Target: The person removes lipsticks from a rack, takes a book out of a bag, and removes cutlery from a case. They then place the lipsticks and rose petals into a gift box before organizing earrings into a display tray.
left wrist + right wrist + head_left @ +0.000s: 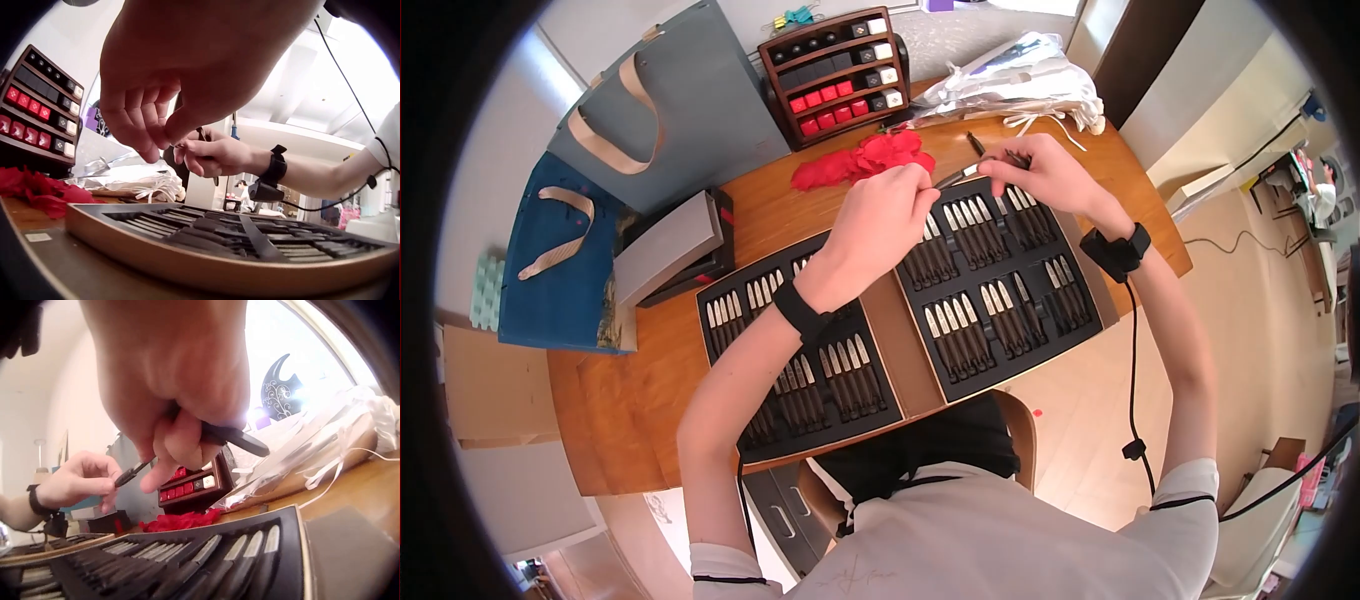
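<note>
Above the back edge of an open two-part case [903, 350], the left hand [880, 230] pinches one end of a thin dark-and-silver pen-like piece [958, 178]. Its other end meets the fingertips of the right hand [1050, 178]. The right wrist view shows the left hand [78, 486] with thumb and finger on the dark end [127, 477]. There the right hand [175, 375] also grips a longer dark piece [247, 441] in its curled fingers. Rows of dark, silver-tipped pieces [960, 335] fill the case's black trays.
Red petals [880, 157] lie behind the case, before a wooden rack [820, 65] of red, black and white blocks. Silver-white wrapping [1025, 85] is at the back right. Blue and grey bags [565, 255] and a grey box [670, 250] stand left. Cables hang from both wrists.
</note>
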A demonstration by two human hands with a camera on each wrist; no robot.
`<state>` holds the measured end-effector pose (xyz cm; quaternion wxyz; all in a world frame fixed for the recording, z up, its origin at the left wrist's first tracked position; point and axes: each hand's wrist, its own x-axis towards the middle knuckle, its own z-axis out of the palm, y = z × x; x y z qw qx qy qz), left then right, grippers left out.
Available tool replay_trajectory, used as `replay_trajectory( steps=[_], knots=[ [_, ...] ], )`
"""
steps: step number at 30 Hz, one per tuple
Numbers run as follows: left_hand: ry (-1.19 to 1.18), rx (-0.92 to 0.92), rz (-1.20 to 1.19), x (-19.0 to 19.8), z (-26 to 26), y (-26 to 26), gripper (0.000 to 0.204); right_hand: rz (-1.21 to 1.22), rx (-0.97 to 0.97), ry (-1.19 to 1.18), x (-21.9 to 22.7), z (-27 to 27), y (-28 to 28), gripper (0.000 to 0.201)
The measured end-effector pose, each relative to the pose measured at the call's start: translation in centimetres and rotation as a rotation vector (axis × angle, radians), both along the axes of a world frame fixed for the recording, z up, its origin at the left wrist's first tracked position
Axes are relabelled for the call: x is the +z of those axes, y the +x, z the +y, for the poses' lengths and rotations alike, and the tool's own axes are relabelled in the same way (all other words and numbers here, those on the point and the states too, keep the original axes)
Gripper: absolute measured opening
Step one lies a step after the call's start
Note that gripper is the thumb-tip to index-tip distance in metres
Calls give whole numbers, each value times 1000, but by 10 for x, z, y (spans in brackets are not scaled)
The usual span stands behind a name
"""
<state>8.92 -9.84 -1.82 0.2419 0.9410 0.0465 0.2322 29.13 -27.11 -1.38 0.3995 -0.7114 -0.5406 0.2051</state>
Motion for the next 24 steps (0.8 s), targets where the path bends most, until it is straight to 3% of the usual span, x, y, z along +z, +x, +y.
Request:
replay_trajectory(
  steps=[7, 9, 10, 13, 19, 24],
  knots=[
    [-219, -100, -21, -2, -24, 23, 16, 275, -157, 134, 16, -13, 4, 20],
    [-323, -172, 81, 5, -35, 24, 15, 445, -98, 55, 18, -20, 17, 19],
    [-229, -258, 83, 1, -37, 23, 16, 528, -68, 18, 19, -24, 26, 18],
    [49, -481, 179, -14, -34, 15, 19, 342, 0, -39, 10, -30, 34, 21],
    [235, -529, 277, -24, -35, 8, 20, 183, 144, -92, -23, -26, 43, 15],
    [292, -565, 247, -27, -46, 14, 21, 117, 128, -93, -39, -26, 41, 18]
  ],
)
